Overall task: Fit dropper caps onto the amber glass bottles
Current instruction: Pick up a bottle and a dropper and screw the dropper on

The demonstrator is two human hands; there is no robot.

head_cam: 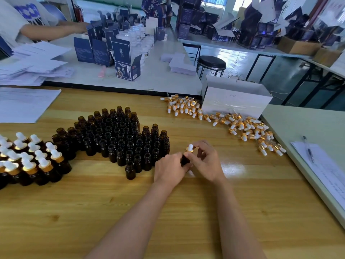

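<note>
so, wood-grain tabletop (112, 202) fills the lower view. a pale grey table (298, 124) butts its right edge and another grey table (164, 75) runs along its far edge. room behind is a packing shop: dark blue cartons (123, 53) stacked on the far tables, a black round stool (211, 62) in the aisle, and another person's arm (52, 30) reaching in at the top left.

on the tabletop:
- uncapped bottles (121, 139) stand upright in a tight block at mid-left.
- capped bottles (28, 159) are grouped by the left edge, touching that block.
- loose dropper caps (242, 126) are strewn along the far right corner, beside a white box (235, 101).
- paper sheets (24, 105) lie at the far left corner.
- a pen (309, 149) lies on a form (324, 169) on the right-hand table.

near the centre, just right of the block, the left hand (169, 170) has its fingers curled round one amber bottle (185, 160). the right hand (206, 161) pinches a dropper cap (190, 148) sitting on the bottle's neck.

hard to see: most of the held bottle is hidden behind fingers, so can't tell if the cap is screwed down or only resting. capped group is cut off by the left frame edge, the form by the right. writing on box & form is too blurred to read.
</note>
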